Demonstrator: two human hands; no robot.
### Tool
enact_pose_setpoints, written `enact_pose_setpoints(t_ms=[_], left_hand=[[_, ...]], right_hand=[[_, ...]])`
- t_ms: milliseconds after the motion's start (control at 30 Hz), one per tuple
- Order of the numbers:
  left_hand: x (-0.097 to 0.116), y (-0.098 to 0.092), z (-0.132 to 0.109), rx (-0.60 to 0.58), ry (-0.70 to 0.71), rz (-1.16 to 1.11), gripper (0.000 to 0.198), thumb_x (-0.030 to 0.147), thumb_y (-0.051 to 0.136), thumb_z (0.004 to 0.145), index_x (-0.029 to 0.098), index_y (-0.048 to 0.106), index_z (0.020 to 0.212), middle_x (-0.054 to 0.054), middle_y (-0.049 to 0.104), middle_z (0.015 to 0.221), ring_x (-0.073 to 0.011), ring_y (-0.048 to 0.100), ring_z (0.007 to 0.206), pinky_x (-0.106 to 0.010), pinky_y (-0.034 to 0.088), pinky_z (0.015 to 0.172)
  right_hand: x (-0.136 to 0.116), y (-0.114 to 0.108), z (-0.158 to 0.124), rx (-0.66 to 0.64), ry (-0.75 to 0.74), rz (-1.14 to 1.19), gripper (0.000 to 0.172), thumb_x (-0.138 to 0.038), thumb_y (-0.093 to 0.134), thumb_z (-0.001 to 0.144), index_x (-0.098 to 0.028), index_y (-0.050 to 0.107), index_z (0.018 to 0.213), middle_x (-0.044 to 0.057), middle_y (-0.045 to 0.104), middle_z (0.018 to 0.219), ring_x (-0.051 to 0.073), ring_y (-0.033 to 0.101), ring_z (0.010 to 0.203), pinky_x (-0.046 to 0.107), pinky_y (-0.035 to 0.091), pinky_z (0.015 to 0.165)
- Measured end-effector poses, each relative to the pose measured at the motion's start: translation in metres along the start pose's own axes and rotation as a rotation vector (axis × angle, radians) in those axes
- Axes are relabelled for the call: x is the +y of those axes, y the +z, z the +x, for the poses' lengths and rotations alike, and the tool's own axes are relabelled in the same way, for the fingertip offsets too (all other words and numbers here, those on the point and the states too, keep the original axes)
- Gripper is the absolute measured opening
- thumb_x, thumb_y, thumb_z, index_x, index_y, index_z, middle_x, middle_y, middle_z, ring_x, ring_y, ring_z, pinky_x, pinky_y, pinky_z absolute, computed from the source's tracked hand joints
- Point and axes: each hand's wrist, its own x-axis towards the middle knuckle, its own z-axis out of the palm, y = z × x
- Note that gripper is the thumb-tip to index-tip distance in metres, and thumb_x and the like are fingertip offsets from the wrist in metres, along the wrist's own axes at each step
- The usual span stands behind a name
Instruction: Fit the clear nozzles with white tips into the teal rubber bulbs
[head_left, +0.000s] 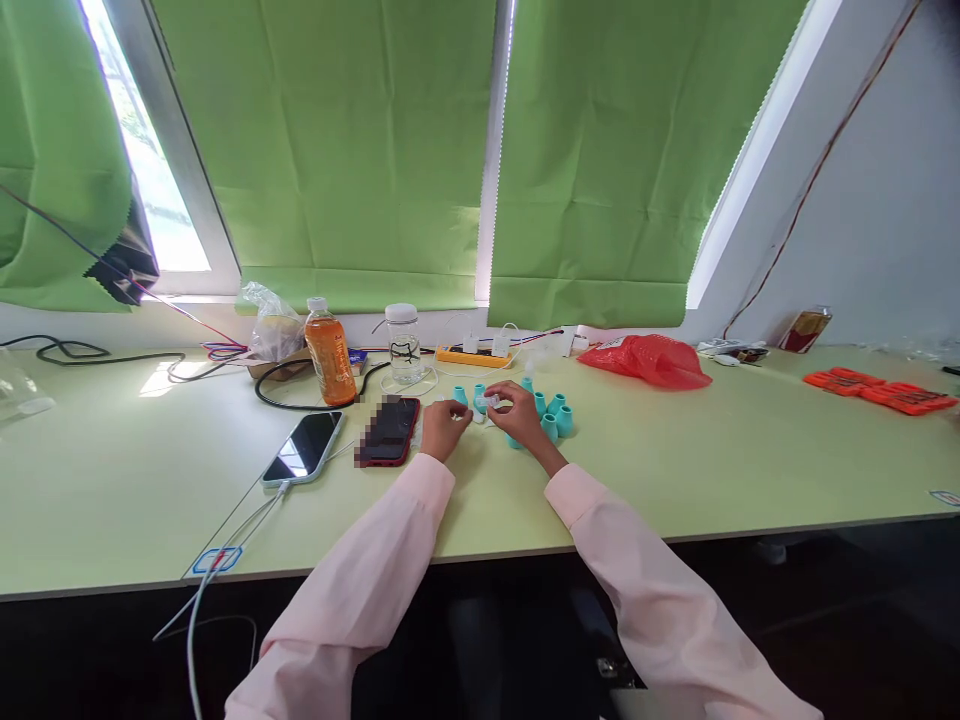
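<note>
At table (675, 470) centre, right hand (519, 416) pinches a white part (491, 401) among teal pieces (559, 415). Left hand (444, 428) curled, fingertips near the part; its grip cannot be told.

A long pale green table (750, 470) runs across the view. At 12 o'clock, green blinds (337, 150) cover a wide window (169, 220); daylight enters at 10 o'clock and through the gap between them. A grey-white wall (900, 220) stands at 2 o'clock.
</note>
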Motion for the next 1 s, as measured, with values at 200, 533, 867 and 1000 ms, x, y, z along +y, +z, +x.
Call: enact_pose_setpoints(t_ms=[200, 533, 867, 1000], left_hand=[[-0.012, -0.013, 0.006, 0.050, -0.140, -0.334, 0.028, 0.034, 0.062, 0.060, 0.011, 0.067, 0.076, -0.006, 0.066, 0.065, -0.0136, 0.059, 0.055, -0.025, 0.046, 0.055], [-0.016, -0.014, 0.005, -0.141, -0.234, -0.560, 0.027, 0.029, 0.070, 0.049, 0.011, 0.069, 0.069, -0.002, 0.061, 0.050, -0.0082, 0.050, 0.045, -0.022, 0.042, 0.050], [-0.020, -0.012, 0.008, -0.179, -0.293, -0.553, 0.022, 0.024, 0.071, 0.047, 0.012, 0.069, 0.065, 0.000, 0.058, 0.049, -0.0081, 0.047, 0.048, -0.019, 0.036, 0.044], [-0.018, -0.013, 0.007, -0.195, -0.354, -0.605, 0.023, 0.025, 0.069, 0.049, 0.012, 0.067, 0.068, -0.001, 0.060, 0.057, -0.0090, 0.051, 0.054, -0.019, 0.041, 0.049]], right_hand=[[-0.004, 0.007, -0.006, -0.103, -0.030, 0.075, 0.024, -0.011, 0.048, 0.060, -0.019, 0.062, 0.078, 0.004, 0.055, 0.087, 0.016, 0.055, 0.080, 0.023, 0.051, 0.052], [0.001, 0.020, -0.011, -0.152, 0.026, 0.211, 0.013, -0.017, 0.054, 0.060, -0.018, 0.057, 0.073, 0.002, 0.058, 0.079, 0.014, 0.058, 0.073, 0.025, 0.051, 0.060], [-0.001, 0.024, -0.011, -0.084, 0.116, 0.321, 0.029, -0.020, 0.062, 0.054, -0.017, 0.048, 0.080, 0.003, 0.061, 0.077, 0.015, 0.060, 0.072, 0.029, 0.050, 0.068], [-0.003, 0.024, -0.012, -0.087, 0.121, 0.353, 0.029, -0.021, 0.062, 0.054, -0.017, 0.049, 0.079, 0.004, 0.061, 0.079, 0.016, 0.060, 0.075, 0.028, 0.051, 0.065]])
